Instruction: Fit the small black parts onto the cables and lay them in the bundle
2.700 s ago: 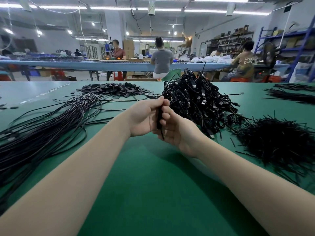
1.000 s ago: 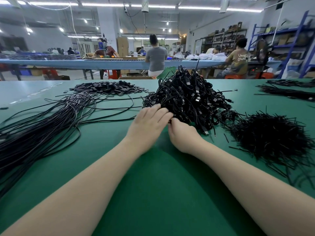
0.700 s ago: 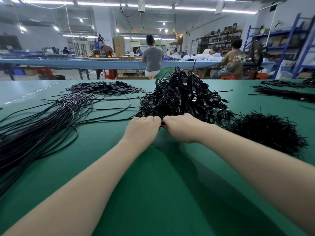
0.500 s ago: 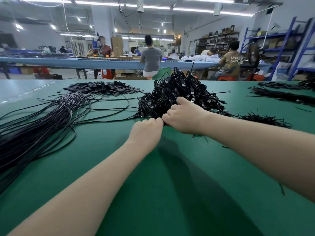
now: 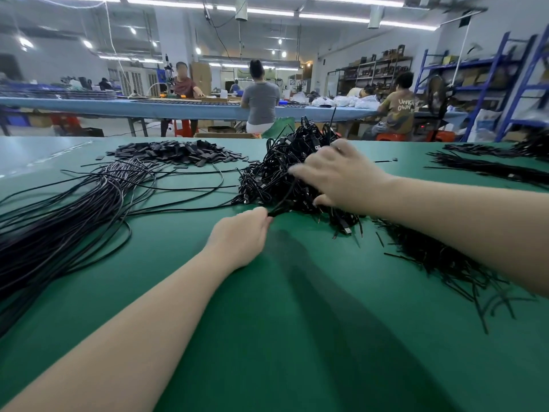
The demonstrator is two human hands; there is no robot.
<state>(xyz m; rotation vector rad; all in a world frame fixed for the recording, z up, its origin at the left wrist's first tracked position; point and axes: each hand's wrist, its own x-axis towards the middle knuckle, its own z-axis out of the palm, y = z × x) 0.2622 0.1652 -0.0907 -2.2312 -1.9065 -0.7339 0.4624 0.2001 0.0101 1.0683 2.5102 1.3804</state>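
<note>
Green matting covers the table point(image 5: 267, 337), and the tangled bundle point(image 5: 276, 179) of black cables sits toward 12 o'clock from the hands. The left hand point(image 5: 240, 236) pinches one cable point(image 5: 280, 200) at the bundle's near edge, while the right hand point(image 5: 341, 176), blurred, lies on the bundle with fingers loosely spread. Small black parts point(image 5: 178, 151) are heaped at 11 o'clock, loose cables point(image 5: 74, 209) fan out at 9 o'clock, and short black pieces point(image 5: 439, 257) lie at 3 o'clock.

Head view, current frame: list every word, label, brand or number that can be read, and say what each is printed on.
"UNK" over "OWN": pale letters on the back of the olive T-shirt worn by the seated worker at the far blue table; the first line runs on, cut off at the shirt's edge.
Boxes on the blue shelving: any print is too blurred to read.
Cable pile, flat black parts and green table: no readable text.
</note>
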